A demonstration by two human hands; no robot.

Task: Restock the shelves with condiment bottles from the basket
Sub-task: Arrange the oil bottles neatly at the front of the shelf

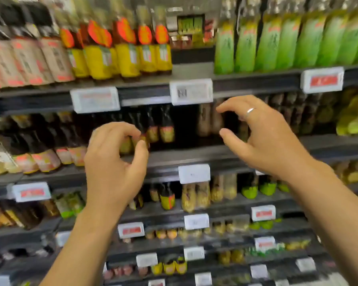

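Note:
My left hand (114,162) is raised in front of the middle shelf (194,154), its fingers and thumb curved apart and holding nothing. Just behind its fingertips stand dark condiment bottles (160,125) with red and yellow labels. My right hand (265,139), with a ring on one finger, hovers to the right at about the same height, fingers also spread in a loose curve with nothing in them. Between the hands the shelf shows a dark gap (186,124). The basket is out of view. The picture is blurred.
The top shelf carries yellow-labelled bottles (128,58), brown-labelled dark bottles (29,58) and green packs (287,42). White price tags (191,91) hang on the shelf edges. Lower shelves hold jars and small bottles (194,195).

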